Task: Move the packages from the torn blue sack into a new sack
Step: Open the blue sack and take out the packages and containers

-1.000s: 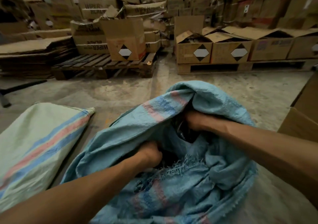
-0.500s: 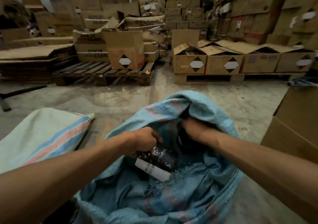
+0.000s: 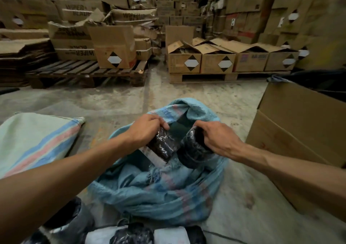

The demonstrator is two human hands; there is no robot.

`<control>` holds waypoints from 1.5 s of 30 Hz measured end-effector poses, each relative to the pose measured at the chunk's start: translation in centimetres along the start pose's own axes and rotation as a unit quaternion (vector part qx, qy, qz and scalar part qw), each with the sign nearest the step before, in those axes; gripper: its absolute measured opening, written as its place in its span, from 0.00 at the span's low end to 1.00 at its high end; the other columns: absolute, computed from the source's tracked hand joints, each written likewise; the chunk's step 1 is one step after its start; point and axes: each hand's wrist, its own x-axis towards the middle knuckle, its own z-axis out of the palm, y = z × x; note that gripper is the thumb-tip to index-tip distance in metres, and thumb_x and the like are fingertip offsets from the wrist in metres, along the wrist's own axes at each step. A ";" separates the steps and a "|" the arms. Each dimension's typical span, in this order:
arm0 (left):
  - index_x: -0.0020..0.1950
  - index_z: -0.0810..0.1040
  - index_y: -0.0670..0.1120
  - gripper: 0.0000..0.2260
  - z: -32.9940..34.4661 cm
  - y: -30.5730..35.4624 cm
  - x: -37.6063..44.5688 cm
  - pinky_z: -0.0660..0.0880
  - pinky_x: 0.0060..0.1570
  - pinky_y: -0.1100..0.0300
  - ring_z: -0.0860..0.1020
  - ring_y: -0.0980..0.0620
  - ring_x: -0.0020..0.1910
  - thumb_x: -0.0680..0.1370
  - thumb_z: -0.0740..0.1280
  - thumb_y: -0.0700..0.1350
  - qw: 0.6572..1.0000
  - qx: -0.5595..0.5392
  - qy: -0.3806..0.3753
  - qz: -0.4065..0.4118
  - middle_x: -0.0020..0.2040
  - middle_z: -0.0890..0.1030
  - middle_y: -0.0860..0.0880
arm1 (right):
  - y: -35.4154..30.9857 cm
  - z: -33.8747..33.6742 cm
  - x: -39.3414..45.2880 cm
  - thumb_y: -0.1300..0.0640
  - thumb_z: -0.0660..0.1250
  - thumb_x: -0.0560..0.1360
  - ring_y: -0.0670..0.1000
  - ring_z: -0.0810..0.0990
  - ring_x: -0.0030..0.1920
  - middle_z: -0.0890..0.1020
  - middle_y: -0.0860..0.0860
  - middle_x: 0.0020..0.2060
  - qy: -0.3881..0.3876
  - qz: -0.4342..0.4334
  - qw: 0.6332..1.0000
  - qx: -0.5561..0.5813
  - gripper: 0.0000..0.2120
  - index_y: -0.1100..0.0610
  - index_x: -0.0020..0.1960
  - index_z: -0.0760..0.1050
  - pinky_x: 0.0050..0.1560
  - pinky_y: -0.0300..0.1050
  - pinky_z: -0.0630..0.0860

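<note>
Your left hand point(image 3: 148, 128) is closed over the top end of a dark package point(image 3: 162, 146) wrapped in glossy clear film, and your right hand point(image 3: 215, 138) is clamped on the upper edge of a second, rounder package point(image 3: 192, 150) just beside it; both hang under your fingers, above the open mouth of the torn blue sack point(image 3: 159, 185). The film wrinkles and shines, so expect it to be slick and to stretch or slide if you pinch only the wrap; better to get your fingers around the body of each bundle, thumb on one side and fingers on the other, rather than pulling on loose plastic. The contents look dense and fairly stiff, and each seems light enough for one hand, though that is a guess from how you carry them. Mind the frayed threads at the tear just below your left hand, which could snag the film. The new sack point(image 3: 35, 140) lies flat, well off to the outside of your left forearm, and more wrapped packages point(image 3: 134, 234) lie close under your left elbow.
</note>
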 end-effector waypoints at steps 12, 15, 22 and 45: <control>0.55 0.80 0.51 0.14 9.2 4.2 -12.6 0.70 0.50 0.63 0.76 0.54 0.50 0.75 0.62 0.37 0.827 0.175 -0.371 0.384 0.50 0.77 0.55 | 4.1 -1.9 -12.0 0.68 0.64 0.72 0.47 0.80 0.50 0.84 0.49 0.52 -0.378 -0.064 0.924 0.006 0.20 0.54 0.60 0.80 0.51 0.37 0.74; 0.56 0.80 0.54 0.14 11.7 3.1 -14.5 0.69 0.47 0.62 0.76 0.53 0.53 0.76 0.64 0.38 0.794 0.208 -0.390 0.417 0.53 0.77 0.55 | 3.9 0.0 -13.5 0.68 0.63 0.70 0.51 0.82 0.54 0.84 0.50 0.55 -0.417 -0.087 0.904 -0.034 0.23 0.51 0.62 0.80 0.54 0.45 0.77; 0.57 0.80 0.54 0.15 16.0 1.2 -17.3 0.70 0.38 0.56 0.76 0.50 0.51 0.75 0.64 0.39 0.755 0.233 -0.426 0.441 0.51 0.76 0.54 | 3.5 1.9 -14.9 0.63 0.62 0.77 0.53 0.80 0.57 0.82 0.50 0.59 -0.442 -0.138 0.882 -0.091 0.21 0.48 0.66 0.77 0.59 0.46 0.74; 0.49 0.82 0.51 0.09 18.6 -0.9 -18.9 0.75 0.34 0.54 0.79 0.44 0.46 0.72 0.67 0.41 0.685 0.323 -0.427 0.493 0.45 0.80 0.50 | -0.8 4.2 -11.6 0.62 0.63 0.78 0.52 0.78 0.56 0.81 0.50 0.62 -0.461 -0.230 0.850 -0.107 0.21 0.48 0.69 0.74 0.52 0.37 0.71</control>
